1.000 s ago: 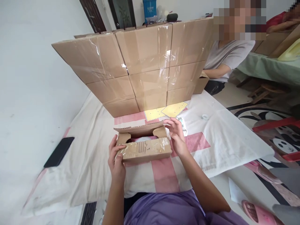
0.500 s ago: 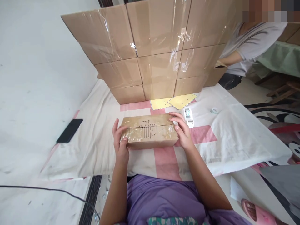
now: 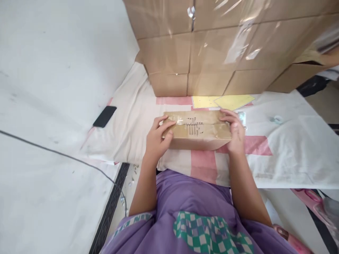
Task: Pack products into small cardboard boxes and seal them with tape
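Observation:
A small cardboard box lies on the cloth in front of me, with clear tape along its top seam and dark printed marks. My left hand grips its left end, with fingers over the top. Around the right end is my right hand, its fingertips at the far top corner and the thumb near the top edge. Just beyond the right fingers sits a small white and teal item, partly hidden. Two yellow sheets overlap behind the box.
Taped cardboard boxes stand stacked at the table's back. A dark phone lies left, a roll of tape right. Another person's arm reaches an open box at far right. A black cable hangs at left.
The view has swung left and down, so everything appears shifted right and up. My left fingers now lie further over the box top. Both hands stay on the box.

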Motion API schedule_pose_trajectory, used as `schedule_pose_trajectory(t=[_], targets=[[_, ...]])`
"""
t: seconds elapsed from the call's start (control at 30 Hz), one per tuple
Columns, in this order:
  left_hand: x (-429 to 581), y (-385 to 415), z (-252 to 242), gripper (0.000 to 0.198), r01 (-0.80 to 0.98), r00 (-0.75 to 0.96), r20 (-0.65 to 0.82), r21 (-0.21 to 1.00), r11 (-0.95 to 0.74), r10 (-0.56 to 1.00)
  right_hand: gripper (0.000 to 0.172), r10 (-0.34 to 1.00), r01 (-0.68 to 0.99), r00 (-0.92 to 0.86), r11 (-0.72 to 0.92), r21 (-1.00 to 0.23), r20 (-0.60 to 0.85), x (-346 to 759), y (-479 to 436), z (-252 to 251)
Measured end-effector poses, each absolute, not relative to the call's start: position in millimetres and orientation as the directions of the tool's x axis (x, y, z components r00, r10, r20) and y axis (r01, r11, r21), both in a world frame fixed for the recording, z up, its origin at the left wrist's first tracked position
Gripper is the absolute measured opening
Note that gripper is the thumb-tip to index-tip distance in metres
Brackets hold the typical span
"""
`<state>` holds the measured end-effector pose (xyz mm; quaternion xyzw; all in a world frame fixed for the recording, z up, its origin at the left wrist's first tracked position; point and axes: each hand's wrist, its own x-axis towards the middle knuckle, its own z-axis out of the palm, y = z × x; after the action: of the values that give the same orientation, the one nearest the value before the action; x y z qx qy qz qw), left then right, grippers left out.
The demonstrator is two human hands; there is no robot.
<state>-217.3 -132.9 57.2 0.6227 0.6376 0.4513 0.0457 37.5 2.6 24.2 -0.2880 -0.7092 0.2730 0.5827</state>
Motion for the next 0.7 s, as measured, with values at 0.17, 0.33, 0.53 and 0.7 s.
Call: schedule_pose_trajectory(t=[0.17, 0.33, 0.53, 0.7], targets=[[-210.5, -128.6, 64.7, 0.025, 0.839, -0.258, 0.513, 0.54, -0.074, 0.819, 0.051, 0.721, 0.191, -0.172, 0.693, -0.695, 0.672, 35.6, 2.2, 28.4], [-216.8, -126.3, 44.9, 0.031, 0.847, -0.232, 0.667, 0.496, -0.191, 0.708, 0.053, 0.725, 0.311, -0.161, 0.682, -0.662, 0.67, 41.9, -10.6, 31.8], [-242.2, -128.9, 28.5, 0.066, 0.841, 0.008, 0.701, 0.381, -0.384, 0.713, 0.036, 0.744, 0.47, 0.129, 0.536, -0.701, 0.655, 86.8, 11.9, 39.0], [-250.1, -117.9, 32.9, 0.057, 0.855, 0.056, 0.742, 0.31, -0.416, 0.668, 0.02, 0.945, 0.396, 0.195, 0.17, -0.902, 0.263, 150.6, 60.7, 47.3]])
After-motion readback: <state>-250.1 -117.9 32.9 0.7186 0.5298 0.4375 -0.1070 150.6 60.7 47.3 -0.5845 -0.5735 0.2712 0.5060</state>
